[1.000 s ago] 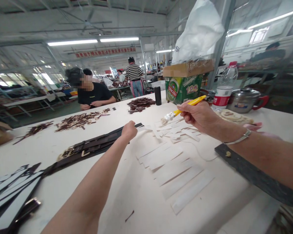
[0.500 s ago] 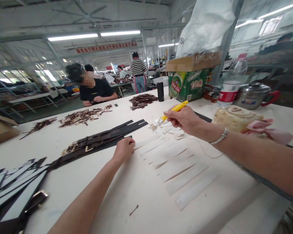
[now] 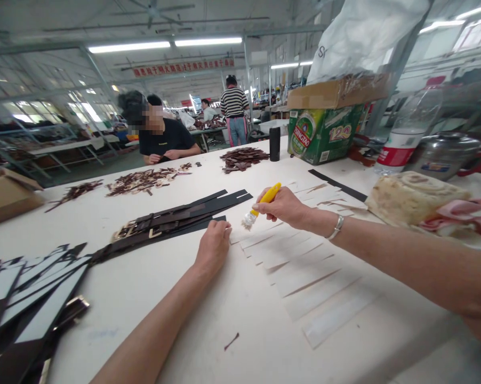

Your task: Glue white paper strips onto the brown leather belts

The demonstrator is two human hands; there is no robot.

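In my right hand (image 3: 282, 207) is a yellow-handled paintbrush (image 3: 269, 196), held tilted. Its pale bristles hang just above the white tabletop, a short way right of my left fingertips. My left hand (image 3: 214, 241) rests on the table with its fingers curled together at the end of a black strap; whatever they pinch is hidden. Beside that hand, dark belt straps with gold buckles (image 3: 176, 217) lie in an overlapping bundle. Under and in front of my right arm, several flat pale strips (image 3: 340, 314) are spread in a slanting row.
Piles of small dark brown pieces (image 3: 243, 159) lie farther back, near a black cylinder (image 3: 274, 144). At right stand a green carton (image 3: 324, 133), a plastic bottle (image 3: 408, 128), a metal kettle (image 3: 444, 154) and a cloth-like bundle (image 3: 420, 194). More straps (image 3: 36, 309) lie left. A person (image 3: 164, 136) sits opposite.
The brush has moved down and left, closer to my left hand, and its handle is steeper. My left hand stays by the strap end. The whole view has swung slightly left.
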